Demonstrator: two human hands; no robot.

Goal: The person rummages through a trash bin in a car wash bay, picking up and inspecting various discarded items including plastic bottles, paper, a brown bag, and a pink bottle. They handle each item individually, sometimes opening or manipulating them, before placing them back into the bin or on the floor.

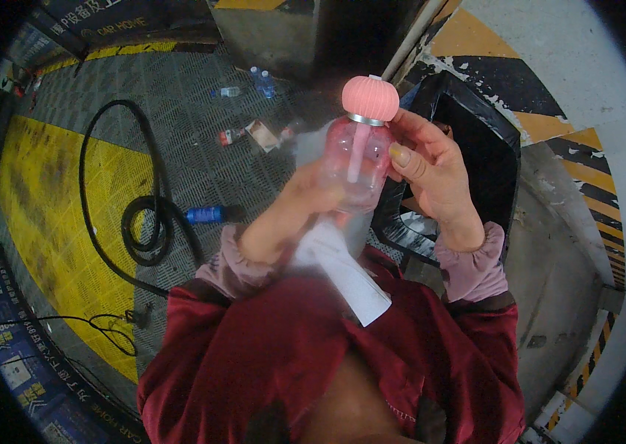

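Note:
Upright before me is a clear bottle-shaped vessel [367, 191] with a ribbed pink round cap [370, 99] and a silver collar. A pale pink tube [358, 152] hangs from the cap down inside it. My right hand [430, 166] grips its right side, thumb on the front near the shoulder. Around the lower left side is my left hand [313, 188], blurred, its fingers partly hidden. Thin translucent plastic film [313, 149] shows behind the vessel. A folded white paper [351, 277] sticks out below it, over my lap; whether a hand holds it I cannot tell.
To the right, close by, stands a black bin [476, 144]. On the grey grid floor lie a coiled black hose [146, 227], a blue bottle [206, 215], an opened small carton [262, 136] and several small plastic bottles [263, 83]. A striped yellow-black kerb [584, 166] borders the right.

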